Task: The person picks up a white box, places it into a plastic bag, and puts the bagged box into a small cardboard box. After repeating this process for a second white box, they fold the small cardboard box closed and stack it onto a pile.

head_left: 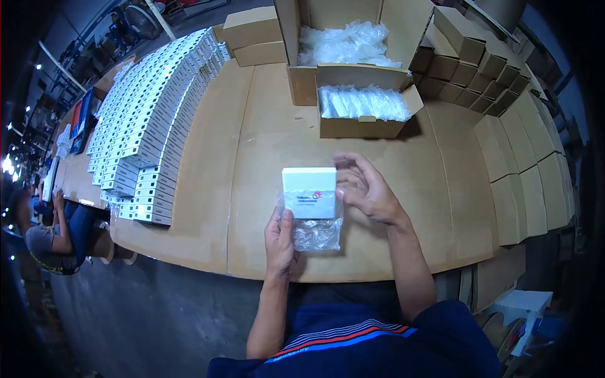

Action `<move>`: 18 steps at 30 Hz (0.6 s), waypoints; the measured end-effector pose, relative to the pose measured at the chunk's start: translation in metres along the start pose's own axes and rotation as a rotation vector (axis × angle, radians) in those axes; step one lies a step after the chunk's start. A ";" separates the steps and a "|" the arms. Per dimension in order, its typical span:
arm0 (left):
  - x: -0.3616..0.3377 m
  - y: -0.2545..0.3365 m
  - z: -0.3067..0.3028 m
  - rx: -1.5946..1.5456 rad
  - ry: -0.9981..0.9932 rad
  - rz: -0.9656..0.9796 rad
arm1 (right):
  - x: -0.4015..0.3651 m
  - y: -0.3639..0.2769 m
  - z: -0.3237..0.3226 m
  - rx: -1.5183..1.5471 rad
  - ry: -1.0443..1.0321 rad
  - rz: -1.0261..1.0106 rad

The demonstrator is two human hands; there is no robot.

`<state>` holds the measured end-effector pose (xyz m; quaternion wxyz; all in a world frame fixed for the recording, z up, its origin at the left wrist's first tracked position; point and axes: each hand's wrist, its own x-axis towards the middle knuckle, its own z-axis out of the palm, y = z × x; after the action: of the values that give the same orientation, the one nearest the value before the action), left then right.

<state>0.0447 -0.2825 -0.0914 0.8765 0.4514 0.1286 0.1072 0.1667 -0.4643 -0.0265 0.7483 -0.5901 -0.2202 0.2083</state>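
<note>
White box (pixel 309 179), one, printed front, held over the near middle of the cardboard-topped table (pixel 265 145), its lower part inside a clear plastic bag (pixel 317 236) and its far end bare; the left hand (pixel 279 240) clamps box and bag at their left side, thumb in front, while the right hand (pixel 368 192) is at the right edge, fingers apart, contact uncertain from where I stand. Step in hand, by my judgement: bagging or unbagging, direction not tellable; the next move seems to call for a firm left grip and right fingers on the bag's mouth.
</note>
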 end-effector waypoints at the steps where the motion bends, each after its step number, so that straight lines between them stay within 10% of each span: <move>1: 0.001 -0.001 0.001 -0.015 0.018 0.026 | -0.005 0.009 -0.001 0.044 0.026 0.039; 18: 0.013 0.014 -0.003 0.266 -0.074 0.173 | -0.019 0.039 0.007 0.218 0.141 -0.102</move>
<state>0.0552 -0.2685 -0.0829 0.8006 0.5764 0.0700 0.1479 0.1452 -0.4617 -0.0643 0.8310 -0.5067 -0.1729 0.1508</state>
